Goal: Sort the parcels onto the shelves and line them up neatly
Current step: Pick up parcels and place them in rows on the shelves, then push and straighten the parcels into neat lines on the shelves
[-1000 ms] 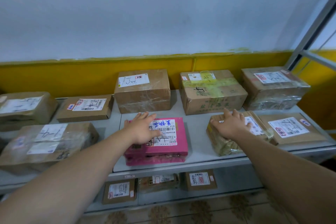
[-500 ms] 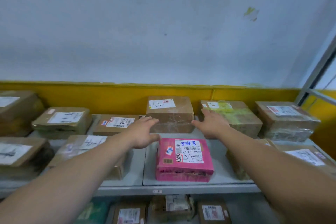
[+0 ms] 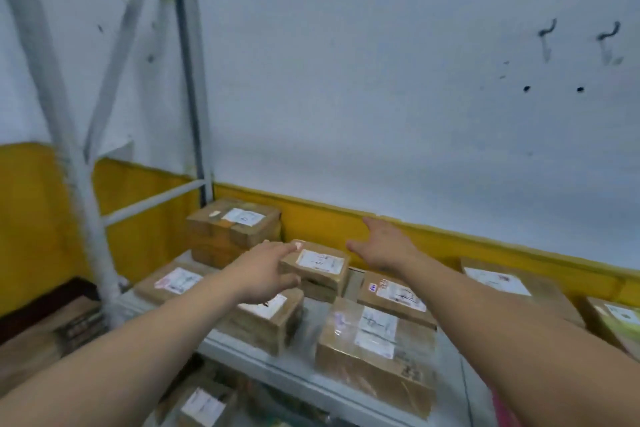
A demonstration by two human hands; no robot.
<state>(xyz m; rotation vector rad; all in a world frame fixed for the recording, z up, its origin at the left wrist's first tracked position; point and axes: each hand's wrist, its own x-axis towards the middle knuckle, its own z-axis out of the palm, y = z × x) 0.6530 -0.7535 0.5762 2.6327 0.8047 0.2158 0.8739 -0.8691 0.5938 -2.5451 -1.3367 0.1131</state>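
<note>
The left hand (image 3: 266, 270) and right hand (image 3: 384, 248) are reaching out wide open, holding nothing, with the small box (image 3: 320, 267) sitting between them on the shelf (image 3: 313, 317). If only the left hand is pushing, the box risks twisting out of line. It is lying label up, its long axis running from hand to hand

Single head-worn wide-angle view, forward and down, close over the shelf (image 3: 448, 364), horizon tilted.

white labels (image 3: 320, 261) on brown parcels (image 3: 367, 367), print + scrawls too blurry, nothing legible
</note>
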